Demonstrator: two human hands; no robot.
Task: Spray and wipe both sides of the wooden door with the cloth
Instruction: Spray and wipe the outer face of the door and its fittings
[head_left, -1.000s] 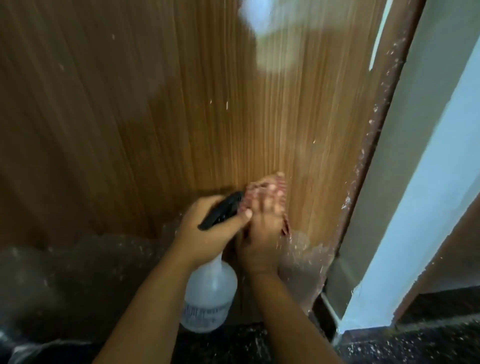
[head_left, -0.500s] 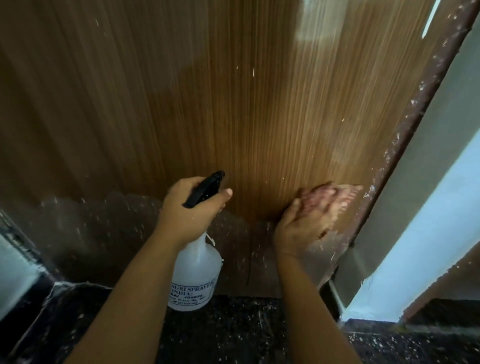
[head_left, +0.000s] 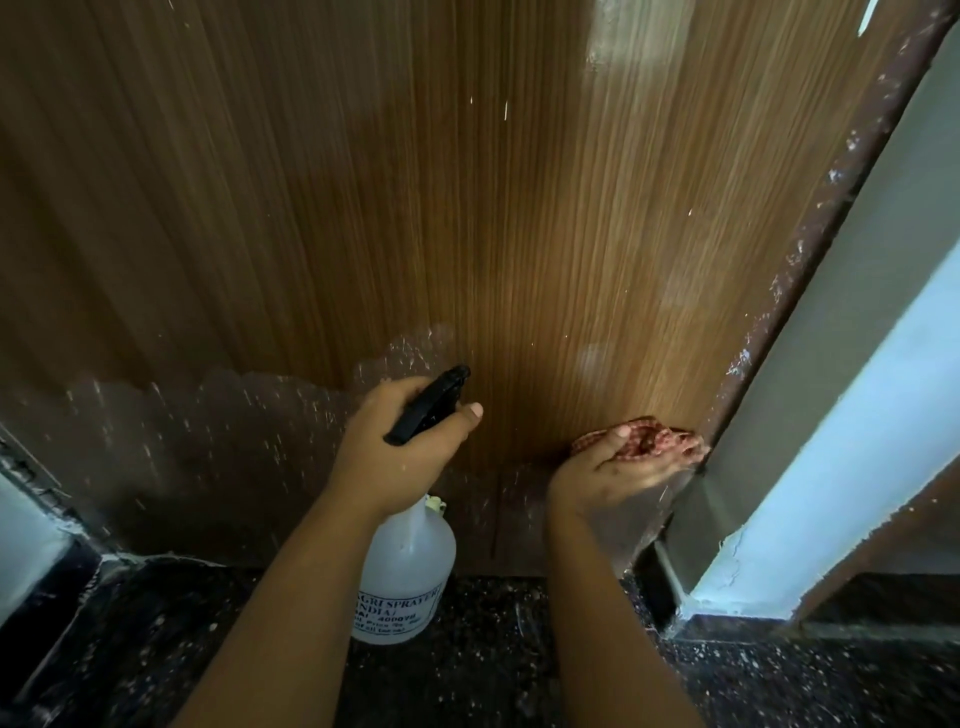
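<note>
The wooden door (head_left: 467, 218) fills the upper view, its brown grain running up and down. My left hand (head_left: 400, 447) grips the black trigger head of a translucent white spray bottle (head_left: 408, 577), which hangs below my fist in front of the door's lower part. My right hand (head_left: 618, 473) presses a red-and-white checked cloth (head_left: 654, 441) against the door low down, right beside the door's right edge. A torn clear protective film (head_left: 208, 441) covers the bottom strip of the door.
The door's dark, paint-speckled right edge (head_left: 810, 249) meets a grey and pale blue door frame (head_left: 852, 415). Below lies a dark speckled stone floor (head_left: 519, 665). A hinge side and pale wall (head_left: 26, 530) show at the lower left.
My right hand slid the cloth rightward and down along the door, from next to the sprayer to the door's right edge. My left hand with the bottle stayed about where it was.
</note>
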